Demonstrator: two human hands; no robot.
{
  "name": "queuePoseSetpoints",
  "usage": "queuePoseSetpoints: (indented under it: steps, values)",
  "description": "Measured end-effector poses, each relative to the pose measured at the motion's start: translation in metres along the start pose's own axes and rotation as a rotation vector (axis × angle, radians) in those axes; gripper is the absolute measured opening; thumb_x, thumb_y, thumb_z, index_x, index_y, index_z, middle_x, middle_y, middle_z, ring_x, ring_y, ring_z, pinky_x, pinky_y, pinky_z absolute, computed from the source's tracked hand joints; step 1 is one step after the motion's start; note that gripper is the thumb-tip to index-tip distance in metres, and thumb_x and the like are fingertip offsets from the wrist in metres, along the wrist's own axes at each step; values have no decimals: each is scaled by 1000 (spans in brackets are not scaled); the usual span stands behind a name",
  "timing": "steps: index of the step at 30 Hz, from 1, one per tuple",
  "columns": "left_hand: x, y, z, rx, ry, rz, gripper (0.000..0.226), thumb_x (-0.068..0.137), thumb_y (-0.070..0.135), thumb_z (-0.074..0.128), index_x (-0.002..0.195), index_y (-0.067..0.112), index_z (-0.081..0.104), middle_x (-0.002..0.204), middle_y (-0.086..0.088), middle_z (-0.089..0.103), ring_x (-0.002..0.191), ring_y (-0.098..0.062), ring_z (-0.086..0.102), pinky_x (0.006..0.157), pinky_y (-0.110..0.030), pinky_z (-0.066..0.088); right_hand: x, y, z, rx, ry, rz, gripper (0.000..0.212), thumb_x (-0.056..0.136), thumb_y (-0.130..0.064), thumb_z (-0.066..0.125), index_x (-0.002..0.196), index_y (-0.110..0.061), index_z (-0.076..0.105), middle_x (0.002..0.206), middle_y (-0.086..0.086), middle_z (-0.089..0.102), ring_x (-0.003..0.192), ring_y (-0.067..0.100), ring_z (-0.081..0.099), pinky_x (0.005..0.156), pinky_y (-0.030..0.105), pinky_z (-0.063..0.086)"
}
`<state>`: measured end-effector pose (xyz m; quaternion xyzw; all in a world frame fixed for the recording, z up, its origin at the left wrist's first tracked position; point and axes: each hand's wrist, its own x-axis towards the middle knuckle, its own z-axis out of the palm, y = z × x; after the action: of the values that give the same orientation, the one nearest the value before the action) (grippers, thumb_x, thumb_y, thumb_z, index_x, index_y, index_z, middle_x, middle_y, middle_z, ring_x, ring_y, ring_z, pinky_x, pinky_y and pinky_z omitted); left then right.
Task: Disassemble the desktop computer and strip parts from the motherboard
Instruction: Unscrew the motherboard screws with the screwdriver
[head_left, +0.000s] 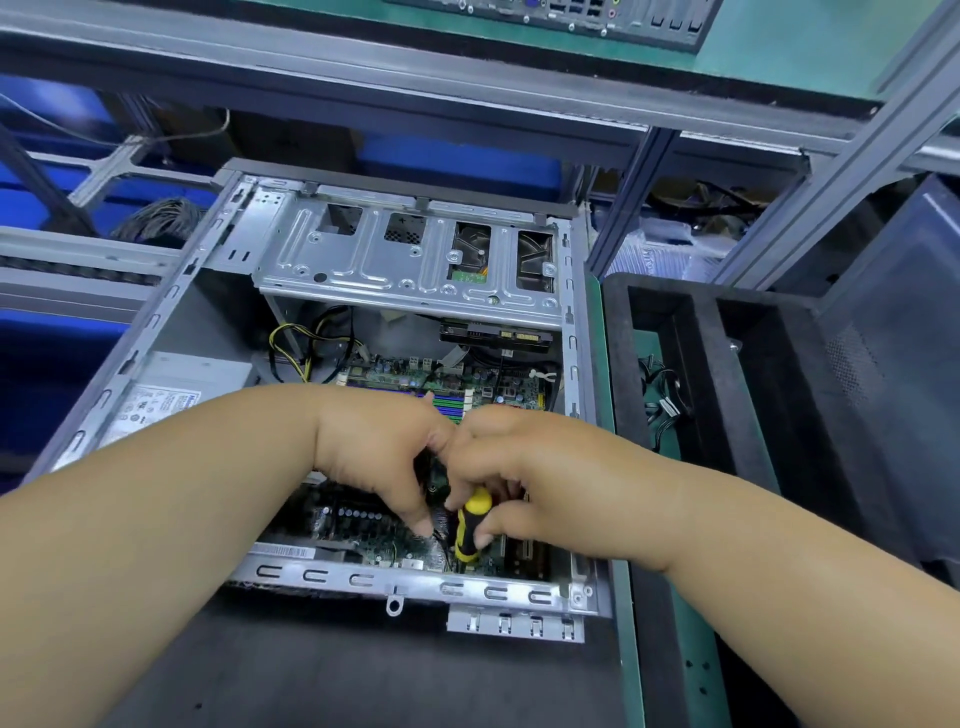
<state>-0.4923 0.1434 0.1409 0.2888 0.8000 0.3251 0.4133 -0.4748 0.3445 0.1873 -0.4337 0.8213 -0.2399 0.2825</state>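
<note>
An open desktop case lies on its side on the bench, with the green motherboard inside. My right hand grips a yellow-and-black screwdriver, its tip pointing down at the board near the case's front rail. My left hand reaches in beside it, fingers curled down onto the board by a thin black wire; whether it pinches anything is hidden. A silver drive cage spans the far half of the case. A hard drive sits under it.
The power supply fills the case's left side, with yellow and black cables behind it. A black foam tray holding loose cables stands to the right. A metal shelf frame overhangs the bench, with another computer unit on top.
</note>
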Motion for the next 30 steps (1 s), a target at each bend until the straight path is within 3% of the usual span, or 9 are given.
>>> queuePoseSetpoints:
  steps: [2,5,9,15,17,19,21,25,30]
  values:
    - [-1,0,4,-51,5,18,28,70,30,84,67,48,62,70,33,59,67,15,53,62,-1,34,0,-1,0,-16,22,-11,23,78,-12,82,98,-10,71,94,-5,56,83,8,48,76,26,43]
    - [1,3,9,-146,29,34,13,70,31,83,77,26,72,77,25,66,74,7,57,76,-11,38,1,-3,0,-43,34,-33,22,75,-10,83,95,-12,73,86,-6,57,77,9,49,72,32,45]
    - [3,4,10,-222,25,35,20,71,22,82,87,13,75,84,21,70,80,6,60,82,-13,40,1,-5,-2,-37,25,-53,25,75,-5,81,97,-16,76,84,-6,58,74,10,50,71,29,46]
    - [8,4,15,-213,98,7,14,71,13,84,81,19,76,76,22,69,73,7,59,76,-9,40,-2,-1,-6,-22,-16,-22,33,78,2,75,102,-21,77,94,-1,65,90,18,59,83,38,49]
    - [10,6,15,-169,145,7,17,68,16,87,76,24,74,72,18,68,69,4,57,73,-14,42,-5,2,-6,19,4,-15,34,79,-4,77,107,-21,74,98,-6,63,92,16,59,85,34,49]
    - [13,7,16,-121,170,15,22,65,21,88,81,18,72,76,3,69,71,-4,57,74,-25,48,-7,2,-4,114,69,28,35,77,-16,82,109,-21,69,101,-8,59,90,12,60,83,28,50]
    - [13,8,17,-132,173,21,27,64,24,89,81,15,70,76,7,68,73,-5,57,78,-30,48,-7,2,-2,135,147,66,30,77,-21,84,101,-18,68,97,-4,59,86,11,61,80,31,52]
    - [13,6,18,-150,135,41,28,65,25,88,65,24,61,65,25,59,65,7,53,66,-10,39,-5,0,-3,82,182,66,17,77,-16,84,92,-16,75,88,-5,61,80,6,58,79,28,50]
    - [11,3,14,-253,102,82,24,70,13,84,66,22,63,76,20,65,76,2,60,78,-12,44,-6,-3,-10,59,106,63,21,79,-7,80,98,-16,77,93,-4,62,85,8,59,84,29,49]
